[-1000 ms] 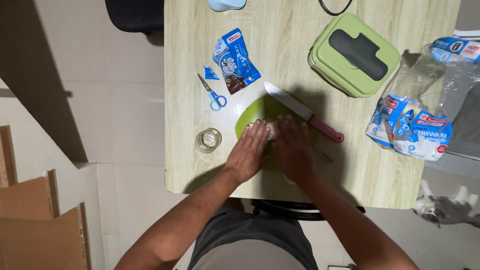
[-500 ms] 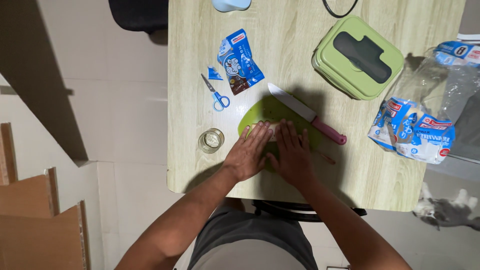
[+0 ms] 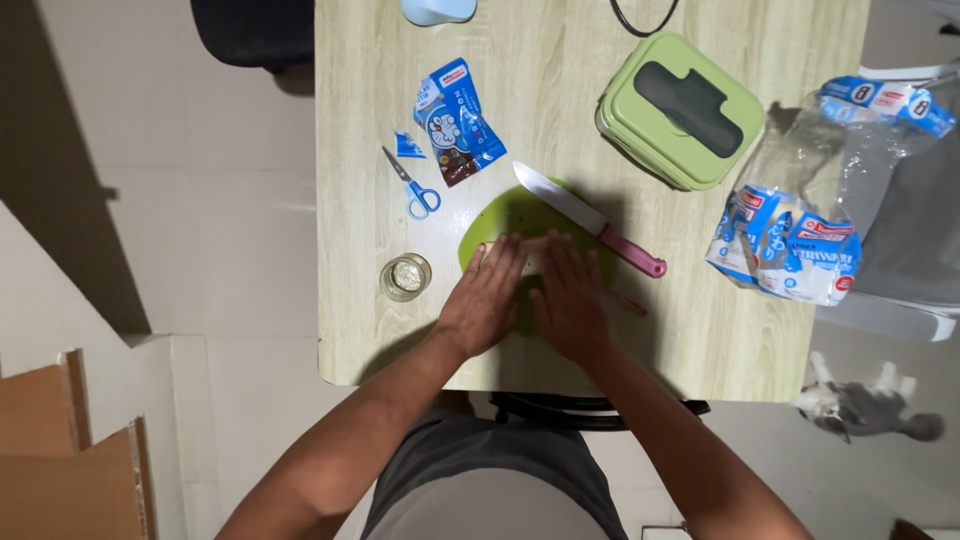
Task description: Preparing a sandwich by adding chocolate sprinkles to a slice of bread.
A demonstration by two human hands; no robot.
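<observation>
- Left hand [image 3: 482,303]: flat, fingers extended together, palm down on a pale food item [image 3: 533,256]; it presses, grips nothing.
- Right hand [image 3: 568,300]: likewise flat and open, beside the left, thumbs nearly touching.
- Pale food item: lies on the green cutting board [image 3: 515,215] at table centre, mostly covered by both hands.
- Change: over the last second the hands have drawn closer together and stayed pressed down; in my judgement, flattening continues.
- Knife [image 3: 587,218], pink handle: rests untouched across the board's far right edge.
- Left of board: small glass jar [image 3: 405,276], blue scissors [image 3: 412,186], torn blue packet [image 3: 455,120].
- Far right: green lidded box [image 3: 682,108]; bread bag [image 3: 800,240] at table edge.
</observation>
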